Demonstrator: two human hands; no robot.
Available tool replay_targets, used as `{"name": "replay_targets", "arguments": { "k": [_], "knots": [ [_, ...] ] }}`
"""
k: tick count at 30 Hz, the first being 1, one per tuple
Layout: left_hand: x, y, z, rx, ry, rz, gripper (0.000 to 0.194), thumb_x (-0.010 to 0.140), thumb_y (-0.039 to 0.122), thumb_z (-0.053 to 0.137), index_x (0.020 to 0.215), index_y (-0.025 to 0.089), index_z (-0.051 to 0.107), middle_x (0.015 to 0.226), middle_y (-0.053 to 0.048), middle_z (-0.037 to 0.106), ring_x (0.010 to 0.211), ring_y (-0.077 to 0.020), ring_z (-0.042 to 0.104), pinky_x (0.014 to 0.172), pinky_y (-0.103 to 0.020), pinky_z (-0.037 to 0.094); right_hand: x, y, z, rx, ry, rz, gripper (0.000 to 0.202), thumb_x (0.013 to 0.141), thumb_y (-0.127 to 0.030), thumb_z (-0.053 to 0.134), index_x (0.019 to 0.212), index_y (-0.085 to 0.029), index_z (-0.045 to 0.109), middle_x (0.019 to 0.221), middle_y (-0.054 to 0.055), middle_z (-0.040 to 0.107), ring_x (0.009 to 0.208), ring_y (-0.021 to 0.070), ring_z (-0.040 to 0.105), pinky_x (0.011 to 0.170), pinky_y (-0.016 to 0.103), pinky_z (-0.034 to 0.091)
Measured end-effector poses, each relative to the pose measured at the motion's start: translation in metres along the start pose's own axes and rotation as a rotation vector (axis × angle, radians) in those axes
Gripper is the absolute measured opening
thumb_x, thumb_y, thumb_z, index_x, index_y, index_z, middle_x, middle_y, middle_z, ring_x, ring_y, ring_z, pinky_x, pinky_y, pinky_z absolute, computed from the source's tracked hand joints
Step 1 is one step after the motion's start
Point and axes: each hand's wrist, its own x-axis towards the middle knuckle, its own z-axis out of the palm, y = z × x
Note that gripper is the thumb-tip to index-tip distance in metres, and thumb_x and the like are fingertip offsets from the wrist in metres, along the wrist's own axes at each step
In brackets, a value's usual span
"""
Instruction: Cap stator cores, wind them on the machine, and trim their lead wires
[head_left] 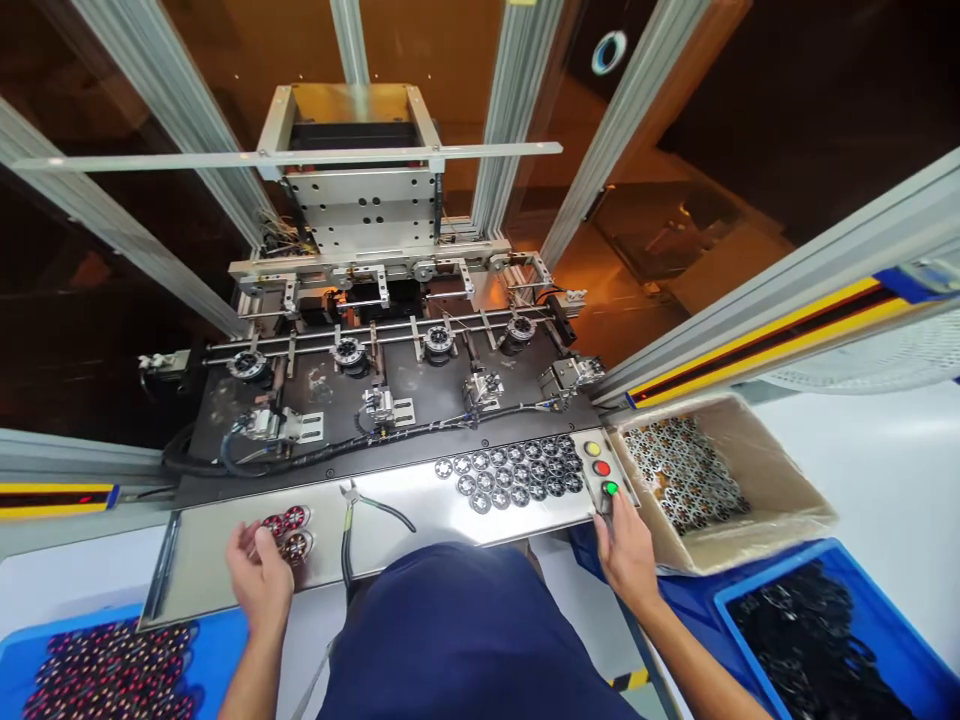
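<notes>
Red-and-black discs (297, 546) lie on the metal shelf (202, 565) beside your left hand (260, 580); I can't tell its grip. Your right hand (628, 550), thumb and forefinger apart, touches the green button (612, 488). Diagonal cutters (347, 530) lie between.

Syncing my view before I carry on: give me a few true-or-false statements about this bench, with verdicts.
1. The right hand is at the round green button. True.
2. The left hand is beside the black-and-silver discs. False: it is beside the red-and-black discs.
3. The metal pliers with long dark handles lie with their handles spread. True.
4. The yellow button is the middle one of three. False: the round red button is.
5. The open cardboard box holds small metallic parts. True.
</notes>
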Motion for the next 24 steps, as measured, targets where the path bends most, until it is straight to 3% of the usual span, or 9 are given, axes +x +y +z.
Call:
{"name": "replay_targets", "arguments": {
  "k": [7, 11, 17, 21, 24],
  "knots": [
    [0.011, -0.011, -0.006, -0.102, -0.053, 0.073, 0.058, 0.1, 0.053, 0.042, 0.144, 0.014, 0.042, 0.124, -0.016, 0.065, 0.106, -0.0259, 0.067, 0.093, -0.049, 0.055, -0.014, 0.017, 0.018, -0.008, -0.042, 0.071, 0.06, 0.1, -0.047, 0.042, 0.145, -0.008, 0.041, 0.13, 0.025, 0.061, 0.118, 0.0372, 0.061, 0.094, 0.05, 0.052],
    [0.01, -0.012, -0.005, -0.103, -0.009, 0.082, 0.054, 0.1, 0.052, 0.046, 0.14, 0.016, 0.047, 0.12, -0.013, 0.066, 0.103, -0.0253, 0.067, 0.093, -0.05, 0.054, -0.011, 0.022, 0.02, -0.001, -0.028, 0.095, 0.058, 0.098, -0.052, 0.042, 0.138, -0.01, 0.049, 0.125, 0.023, 0.063, 0.115, 0.0381, 0.061, 0.091, 0.05, 0.051],
    [0.006, -0.008, 0.0, -0.093, 0.016, 0.098, 0.046, 0.098, 0.046, 0.054, 0.134, 0.017, 0.053, 0.117, -0.011, 0.066, 0.104, -0.0248, 0.066, 0.094, -0.05, 0.053, 0.017, 0.037, 0.034, 0.003, 0.039, 0.075, 0.053, 0.092, -0.051, 0.049, 0.12, -0.009, 0.063, 0.098, 0.022, 0.066, 0.092, 0.0378, 0.063, 0.08, 0.052, 0.051],
    [0.006, -0.009, 0.0, -0.112, 0.012, 0.108, 0.043, 0.098, 0.044, 0.055, 0.13, 0.016, 0.056, 0.116, -0.01, 0.067, 0.101, -0.0235, 0.067, 0.09, -0.047, 0.055, 0.04, 0.04, 0.055, 0.03, 0.123, 0.058, 0.056, 0.095, -0.049, 0.041, 0.117, -0.004, 0.064, 0.105, 0.026, 0.062, 0.104, 0.04, 0.059, 0.085, 0.053, 0.05],
    [0.005, -0.012, 0.002, -0.114, 0.015, 0.116, 0.039, 0.097, 0.043, 0.057, 0.125, 0.016, 0.059, 0.114, -0.009, 0.067, 0.101, -0.0233, 0.067, 0.09, -0.047, 0.055, 0.045, 0.04, 0.063, 0.046, 0.155, 0.045, 0.055, 0.094, -0.049, 0.041, 0.116, -0.006, 0.065, 0.104, 0.025, 0.062, 0.101, 0.0413, 0.061, 0.083, 0.056, 0.05]
  ]
}}
